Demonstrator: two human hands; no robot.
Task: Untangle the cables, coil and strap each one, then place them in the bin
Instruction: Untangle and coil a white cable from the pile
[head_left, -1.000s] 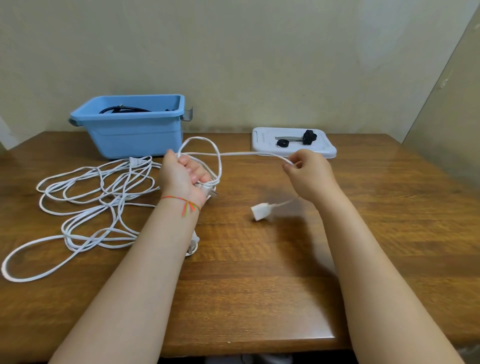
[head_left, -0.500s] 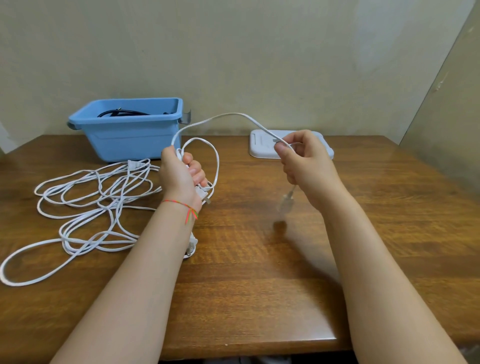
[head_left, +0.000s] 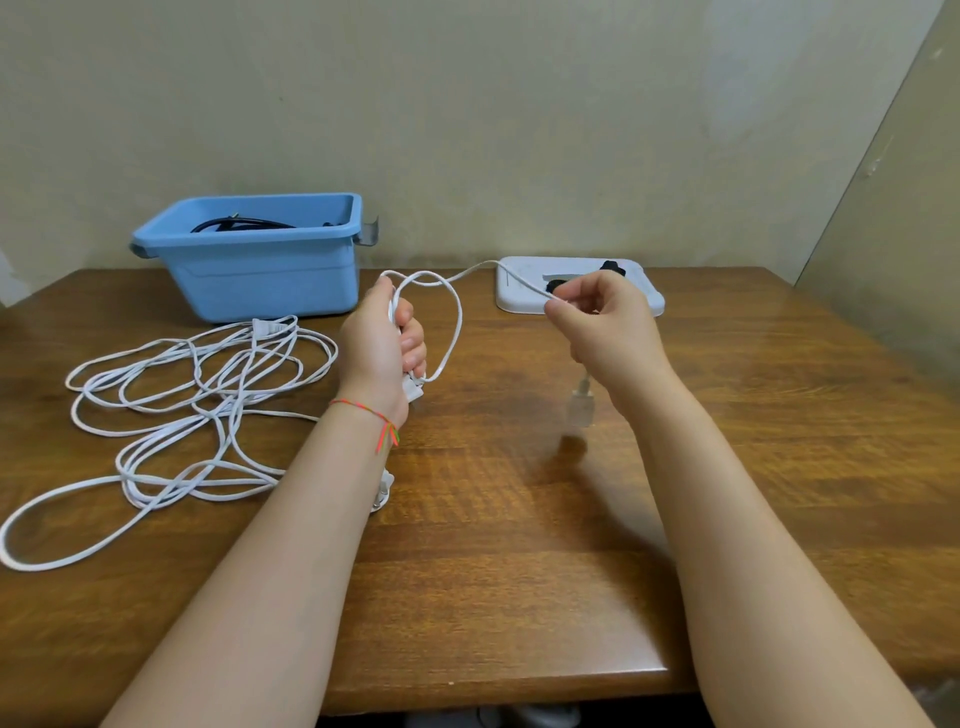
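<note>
Left hand (head_left: 382, 345) grips 1 small loop of the white cable (head_left: 451, 332), right hand (head_left: 605, 325) pinches its run; dangling plug (head_left: 581, 402) may swing & snag, loop slips w/o tension.

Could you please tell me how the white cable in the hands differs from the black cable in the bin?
The white cable is held above the table, looped in the left hand and pinched by the right hand; the black cable lies in the blue bin, touched by neither hand. They differ in colour; both are thin cords.
</note>
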